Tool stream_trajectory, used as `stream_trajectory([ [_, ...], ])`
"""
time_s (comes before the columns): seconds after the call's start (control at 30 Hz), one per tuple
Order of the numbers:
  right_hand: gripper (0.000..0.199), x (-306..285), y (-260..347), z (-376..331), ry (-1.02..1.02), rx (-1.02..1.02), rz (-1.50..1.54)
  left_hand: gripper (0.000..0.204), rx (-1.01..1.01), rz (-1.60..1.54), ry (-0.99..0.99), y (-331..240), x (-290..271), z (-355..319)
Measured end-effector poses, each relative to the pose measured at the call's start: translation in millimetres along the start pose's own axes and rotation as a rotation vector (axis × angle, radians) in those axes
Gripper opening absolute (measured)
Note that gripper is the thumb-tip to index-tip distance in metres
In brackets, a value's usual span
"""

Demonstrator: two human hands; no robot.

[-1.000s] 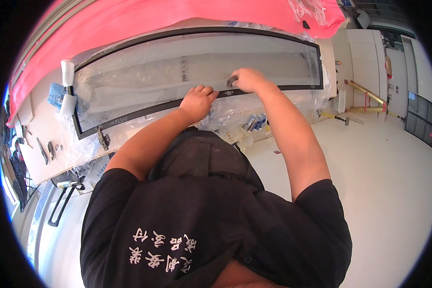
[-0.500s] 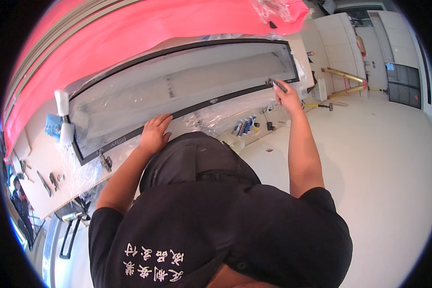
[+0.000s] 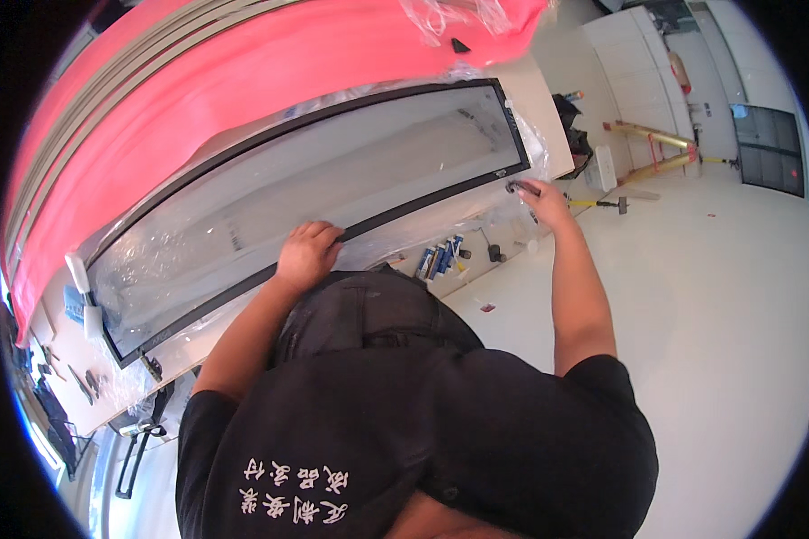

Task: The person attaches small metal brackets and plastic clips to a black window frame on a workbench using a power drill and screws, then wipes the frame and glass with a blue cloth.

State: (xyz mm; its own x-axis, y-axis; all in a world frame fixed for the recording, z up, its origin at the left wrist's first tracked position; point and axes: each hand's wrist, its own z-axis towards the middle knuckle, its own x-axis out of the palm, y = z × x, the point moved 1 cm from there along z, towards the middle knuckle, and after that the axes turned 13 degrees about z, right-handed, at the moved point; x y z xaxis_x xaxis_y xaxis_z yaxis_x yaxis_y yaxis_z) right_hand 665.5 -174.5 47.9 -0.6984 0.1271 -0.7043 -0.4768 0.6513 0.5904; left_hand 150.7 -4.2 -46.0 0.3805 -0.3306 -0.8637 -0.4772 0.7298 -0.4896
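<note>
A long glass door panel [image 3: 333,184] with a slim black frame [image 3: 404,207] lies on the worktable, clear plastic film beneath and around it. My left hand [image 3: 310,256] rests on the frame's near edge around its middle, fingers stretched over the rim. My right hand [image 3: 546,207] is closed on a small dark metal piece, perhaps a hinge [image 3: 523,187], just off the near right corner of the frame. A similar dark metal fitting [image 3: 153,366] sits at the frame's near left corner. White foam pieces [image 3: 79,272] cover parts of the left end.
Pink sheeting [image 3: 243,99] and long metal profiles lie beyond the panel. Hand tools [image 3: 83,384] are at the table's left. Blue and white tubes [image 3: 439,258] stand below the near edge. On the right are a folded yellow ladder [image 3: 652,148] and a hammer [image 3: 622,206] on the floor.
The view has shifted, so the panel appears lower and further left. My right hand with the metal piece has moved off the frame's corner toward me. My left hand stays on the near edge.
</note>
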Motion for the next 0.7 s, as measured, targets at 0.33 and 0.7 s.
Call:
stream_trajectory([
  [0.33,0.042,-17,-14,126,0.357,-0.243,-0.434,0.036,0.075,0.162,0.197,-114,115,154],
  [0.7,0.036,-12,14,158,0.654,-0.338,-0.699,0.026,0.043,0.240,0.270,-140,143,197],
])
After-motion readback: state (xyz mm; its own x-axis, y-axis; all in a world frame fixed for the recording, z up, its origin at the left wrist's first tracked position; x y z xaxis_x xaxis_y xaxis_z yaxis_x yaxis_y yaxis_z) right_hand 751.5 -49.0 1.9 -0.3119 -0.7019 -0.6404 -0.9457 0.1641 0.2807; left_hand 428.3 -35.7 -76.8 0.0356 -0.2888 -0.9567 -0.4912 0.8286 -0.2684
